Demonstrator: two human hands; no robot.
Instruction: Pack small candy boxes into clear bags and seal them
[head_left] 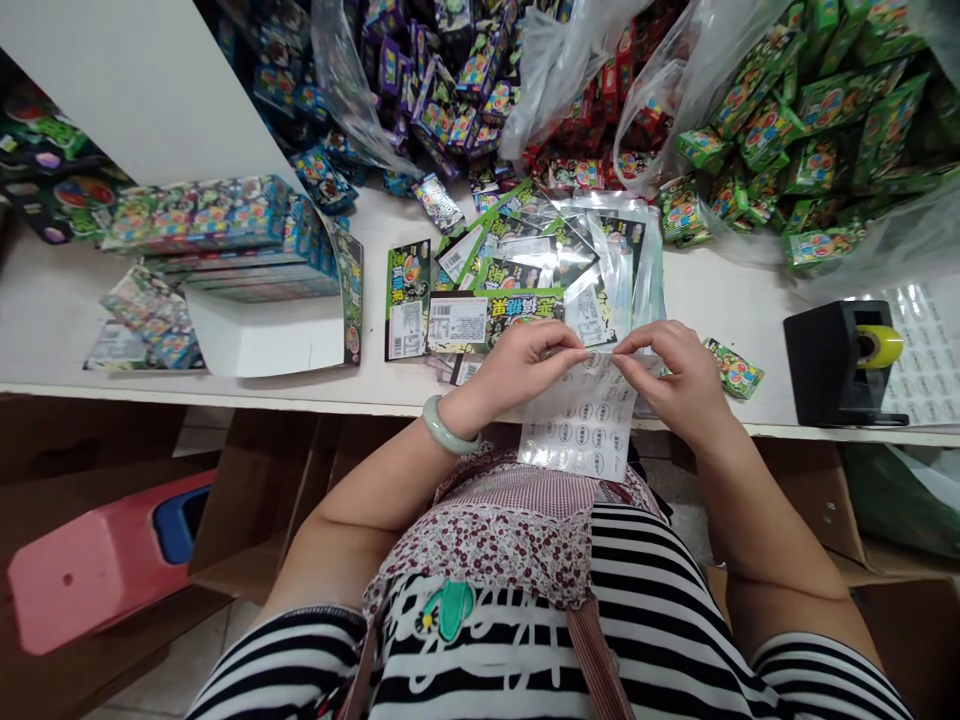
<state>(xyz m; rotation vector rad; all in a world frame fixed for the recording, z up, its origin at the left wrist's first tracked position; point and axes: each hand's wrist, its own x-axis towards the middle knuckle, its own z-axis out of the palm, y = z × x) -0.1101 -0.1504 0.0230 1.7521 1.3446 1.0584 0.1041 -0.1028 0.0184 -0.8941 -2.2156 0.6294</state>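
Observation:
My left hand [525, 365] and my right hand [671, 372] meet at the table's front edge, both pinching the top edge of a sheet of round clear stickers [581, 430] that hangs down toward my lap. Their fingers are closed on it. A pale green bangle [446, 428] sits on my left wrist. Just beyond the hands lies a fanned pile of flat green-and-black printed cards in clear sleeves [525, 270]. A small green packet [735, 368] lies right of my right hand.
A black tape dispenser [840, 365] stands at the right, with more sticker sheets [926, 350] behind it. Plastic bags of blue, red and green packets [787, 110] fill the back. A stack of display boxes [225, 240] sits left. A pink stool [97, 560] and cardboard boxes are under the table.

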